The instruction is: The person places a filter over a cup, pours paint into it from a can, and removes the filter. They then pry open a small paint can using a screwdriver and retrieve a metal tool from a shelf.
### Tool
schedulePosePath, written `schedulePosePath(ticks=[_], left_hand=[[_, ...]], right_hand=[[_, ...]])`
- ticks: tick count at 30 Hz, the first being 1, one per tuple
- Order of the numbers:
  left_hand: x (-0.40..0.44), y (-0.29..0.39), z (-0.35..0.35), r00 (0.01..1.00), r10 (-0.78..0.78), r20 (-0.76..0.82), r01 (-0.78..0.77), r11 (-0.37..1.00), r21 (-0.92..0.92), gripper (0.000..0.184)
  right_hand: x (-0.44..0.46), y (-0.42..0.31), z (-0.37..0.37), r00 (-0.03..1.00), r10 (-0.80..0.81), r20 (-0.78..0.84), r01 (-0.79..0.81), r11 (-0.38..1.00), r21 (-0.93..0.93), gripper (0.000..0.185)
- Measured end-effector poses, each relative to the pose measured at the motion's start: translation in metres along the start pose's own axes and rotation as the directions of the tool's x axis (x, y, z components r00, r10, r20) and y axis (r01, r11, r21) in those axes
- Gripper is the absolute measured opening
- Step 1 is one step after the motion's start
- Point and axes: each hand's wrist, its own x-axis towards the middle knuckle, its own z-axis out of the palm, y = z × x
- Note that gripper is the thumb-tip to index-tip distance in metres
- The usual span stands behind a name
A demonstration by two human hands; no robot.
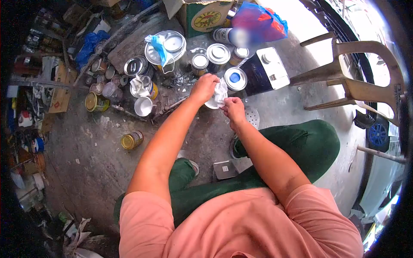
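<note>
Pink shirt [241,228] nearest lens. Landmark: blue-centred can [235,78]. White crumpled wad [220,91] is just left of can, slightly wearer-side, partly covering white container [211,104]. Right hand [234,110] pinching wad's near edge; left hand [205,89] fingers curled at far edge, can't tell if pinched. Should handle light, soft, limp; may tear if paper. Grip bunched folds, not thin corners.

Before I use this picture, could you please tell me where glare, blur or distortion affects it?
Head view: bright daylight washes out the floor near the plastic chair; a soft blurred patch sits beside the coloured plastic bag; the wide lens curves the surroundings and leaves dark corners; the left hand and right hand look fairly clear.
</note>
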Motion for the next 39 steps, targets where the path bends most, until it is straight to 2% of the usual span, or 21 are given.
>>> schedulePosePath(ticks=[3,8,11,14,18,20,21,23,24,26,29,30,32,34,35,37,38,39], left_hand=[[0.006,-0.01,0.0,0.998,0.018,0.053,-0.021,0.999,0.047,0.022],[0.008,-0.035,0.003,0.996,0.029,0.085,-0.039,0.992,0.12,0.032],[0.001,-0.016,-0.007,0.996,-0.035,0.082,0.019,0.984,0.177,0.036],[0.001,-0.016,-0.005,0.994,-0.079,0.078,0.064,0.983,0.17,0.039],[0.001,-0.023,0.002,0.998,-0.036,0.051,0.034,0.999,0.042,0.039],[0.0,-0.016,0.0,0.999,-0.018,0.026,0.019,1.0,-0.016,0.04],[-0.001,-0.011,0.001,0.999,0.011,-0.039,-0.01,0.999,0.041,0.041],[-0.007,-0.001,0.001,0.983,0.066,-0.17,-0.035,0.983,0.18,0.045],[-0.01,0.011,-0.007,0.987,0.07,-0.143,-0.043,0.982,0.184,0.048],[-0.02,0.036,-0.026,0.976,0.174,-0.128,-0.14,0.961,0.24,0.049],[-0.039,0.062,-0.068,0.955,0.289,-0.069,-0.26,0.926,0.275,0.049],[-0.044,0.06,-0.079,0.955,0.284,-0.082,-0.248,0.921,0.301,0.048],[-0.046,0.05,-0.1,0.951,0.288,-0.112,-0.234,0.909,0.345,0.045],[-0.044,0.039,-0.113,0.972,0.159,-0.172,-0.098,0.943,0.317,0.042],[-0.043,0.032,-0.112,0.956,0.159,-0.248,-0.076,0.946,0.316,0.038],[-0.041,0.015,-0.092,0.95,0.148,-0.275,-0.067,0.957,0.281,0.037],[-0.04,0.007,-0.083,0.948,0.138,-0.288,-0.06,0.963,0.262,0.037],[-0.04,0.012,-0.078,0.975,0.103,-0.196,-0.053,0.969,0.243,0.041]], right_hand=[[0.004,0.002,-0.001,0.99,0.134,0.045,-0.136,0.989,0.058,0.019],[0.013,0.019,-0.006,0.997,0.073,0.035,-0.073,0.997,-0.009,0.026],[0.028,0.034,-0.013,0.998,0.061,0.021,-0.059,0.993,-0.103,0.028],[0.024,0.033,-0.01,0.997,0.076,-0.031,-0.08,0.986,-0.147,0.031],[0.021,0.038,0.0,0.986,0.019,-0.168,-0.044,0.988,-0.15,0.029],[0.022,0.036,-0.006,0.991,0.024,-0.131,-0.042,0.99,-0.134,0.037],[0.022,0.035,-0.008,0.994,0.028,-0.104,-0.042,0.991,-0.127,0.041],[0.021,0.029,-0.009,0.955,-0.185,-0.23,0.117,0.952,-0.281,0.048],[0.02,0.026,-0.008,0.917,-0.293,-0.272,0.185,0.915,-0.36,0.052],[0.021,0.019,-0.002,0.896,-0.311,-0.316,0.22,0.931,-0.291,0.056],[0.031,0.018,0.0,0.928,-0.285,-0.242,0.225,0.943,-0.247,0.06],[0.024,0.013,0.0,0.941,-0.267,-0.206,0.22,0.949,-0.225,0.061],[0.024,0.019,0.002,0.924,-0.286,-0.252,0.225,0.942,-0.248,0.061],[0.016,0.015,0.004,0.929,-0.268,-0.256,0.197,0.942,-0.273,0.062],[0.017,0.016,0.004,0.924,-0.28,-0.259,0.205,0.937,-0.283,0.061],[0.02,0.019,0.002,0.917,-0.297,-0.267,0.215,0.93,-0.299,0.06],[0.019,0.019,0.002,0.915,-0.301,-0.27,0.216,0.928,-0.305,0.058],[0.017,0.017,0.004,0.913,-0.305,-0.27,0.217,0.925,-0.312,0.057]])
